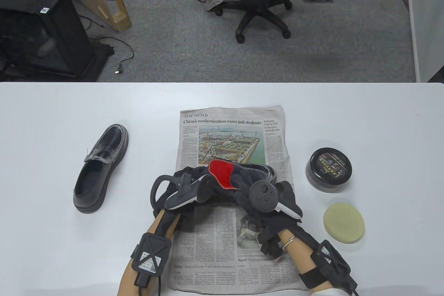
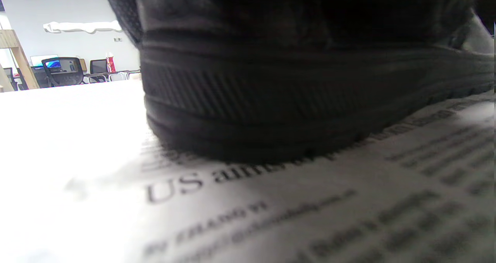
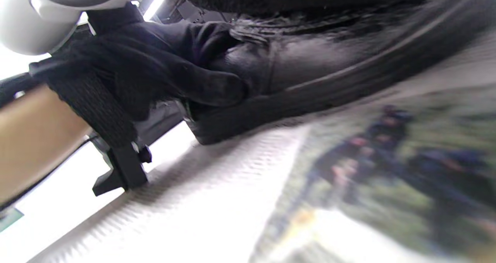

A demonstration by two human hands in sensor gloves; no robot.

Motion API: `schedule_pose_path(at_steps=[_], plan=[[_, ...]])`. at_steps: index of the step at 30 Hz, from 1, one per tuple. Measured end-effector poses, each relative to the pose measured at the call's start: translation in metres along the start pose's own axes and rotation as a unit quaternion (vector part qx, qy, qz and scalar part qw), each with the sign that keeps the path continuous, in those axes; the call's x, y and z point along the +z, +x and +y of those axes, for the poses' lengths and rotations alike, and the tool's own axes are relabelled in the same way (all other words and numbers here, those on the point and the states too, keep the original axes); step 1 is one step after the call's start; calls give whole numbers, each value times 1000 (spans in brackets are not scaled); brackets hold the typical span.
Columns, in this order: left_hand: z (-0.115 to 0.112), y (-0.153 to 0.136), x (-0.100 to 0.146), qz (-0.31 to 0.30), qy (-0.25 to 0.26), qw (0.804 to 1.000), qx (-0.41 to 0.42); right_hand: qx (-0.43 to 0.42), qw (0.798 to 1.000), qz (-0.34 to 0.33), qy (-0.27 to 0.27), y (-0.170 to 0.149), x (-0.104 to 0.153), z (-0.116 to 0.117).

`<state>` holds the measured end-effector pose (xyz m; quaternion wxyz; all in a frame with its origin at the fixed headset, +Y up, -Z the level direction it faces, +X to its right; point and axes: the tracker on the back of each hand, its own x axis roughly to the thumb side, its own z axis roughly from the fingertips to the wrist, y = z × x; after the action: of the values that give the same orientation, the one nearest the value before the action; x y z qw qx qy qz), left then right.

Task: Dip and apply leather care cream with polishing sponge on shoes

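A black leather shoe (image 1: pixel 255 171) with a red insole (image 1: pixel 222 172) lies across the newspaper (image 1: pixel 232 129). Both gloved hands hold it. My left hand (image 1: pixel 192 186) grips the heel end; in the right wrist view its thumb (image 3: pixel 201 85) presses the shoe (image 3: pixel 329 61) above the sole. My right hand (image 1: pixel 279 193) is curled round the toe end, its fingers hidden under the tracker. The left wrist view shows only the ribbed sole (image 2: pixel 310 100) resting on the paper. The cream tin (image 1: pixel 329 170), lid on, and the round yellow sponge (image 1: pixel 343 223) lie untouched on the right.
The second black shoe (image 1: pixel 100 167) stands on the white table (image 1: pixel 52 119) to the left of the newspaper, toe pointing away. Beyond the table's far edge are grey carpet and an office chair (image 1: pixel 260 1).
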<state>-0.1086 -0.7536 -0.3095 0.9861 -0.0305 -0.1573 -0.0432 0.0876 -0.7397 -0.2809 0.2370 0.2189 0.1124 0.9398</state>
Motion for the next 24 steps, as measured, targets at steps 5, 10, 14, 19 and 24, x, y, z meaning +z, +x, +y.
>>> schedule_pose_path(at_steps=[5, 10, 14, 19, 24], plan=[[-1, -1, 0, -2, 3, 1000, 9, 42, 999, 20, 15, -1, -30, -5], [-1, -1, 1, 8, 6, 1000, 13, 88, 993, 83, 11, -18, -42, -9], [-1, -1, 1, 17, 7, 1000, 12, 156, 981, 113, 0, -31, -29, -10], [0, -2, 1, 20, 9, 1000, 10, 160, 980, 119, -22, -40, -4, -9], [-1, -1, 0, 10, 8, 1000, 14, 139, 987, 75, -13, -30, 21, -1]])
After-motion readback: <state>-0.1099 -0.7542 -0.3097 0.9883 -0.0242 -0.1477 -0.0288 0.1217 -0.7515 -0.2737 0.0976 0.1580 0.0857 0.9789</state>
